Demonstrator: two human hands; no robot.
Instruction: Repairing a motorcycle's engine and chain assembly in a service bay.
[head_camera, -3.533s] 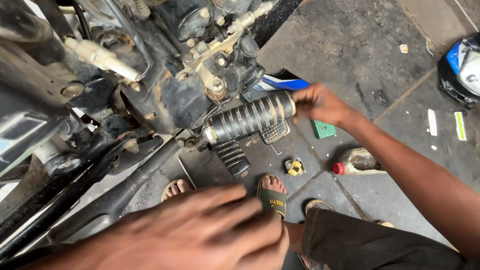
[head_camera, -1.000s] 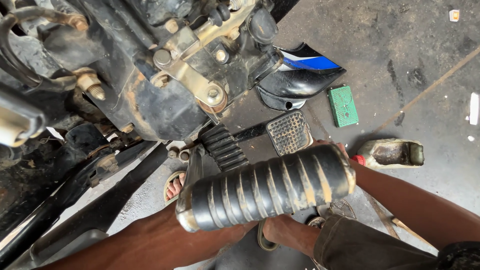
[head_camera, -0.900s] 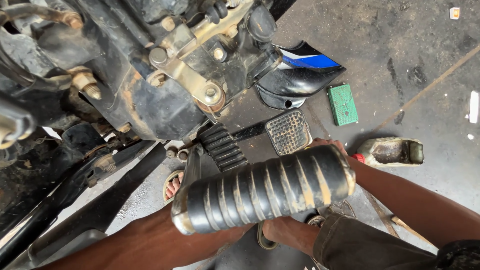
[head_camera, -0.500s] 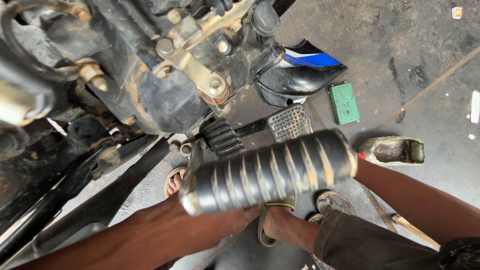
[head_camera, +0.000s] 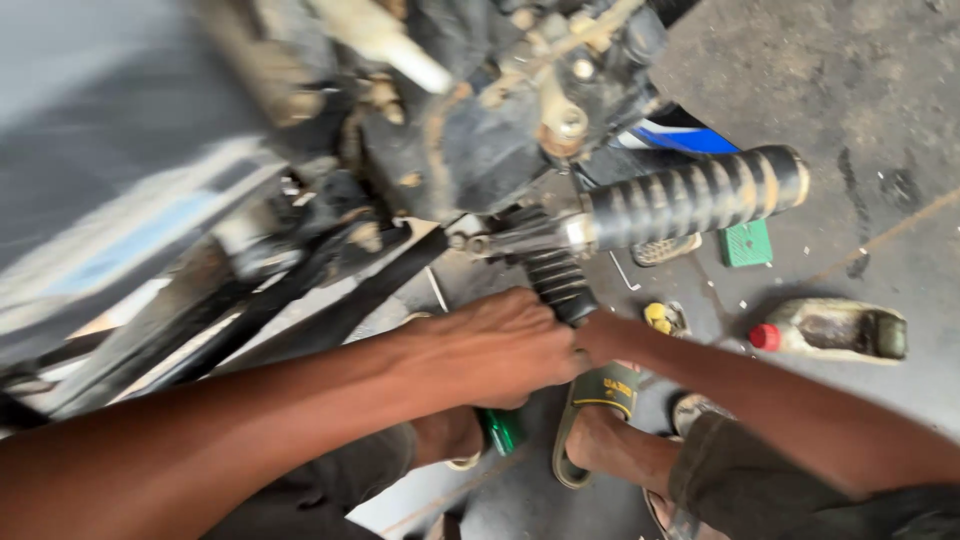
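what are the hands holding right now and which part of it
Both hands, left hand and right hand, meet at the lower end of the small ribbed rubber peg under the engine. The exact grip is hidden.

concrete floor (head_camera: 880, 110), grimy bottle (head_camera: 835, 330), green pad (head_camera: 747, 243)

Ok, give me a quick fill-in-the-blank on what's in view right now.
1. The left hand is closed around a tool with a ____ handle.
2. The ribbed black footrest sticks out from the ____.
3. The dirty bottle lying on the floor has a ____ cap.
4. The right foot wears a ____.

Missing words: green; motorcycle; red; sandal
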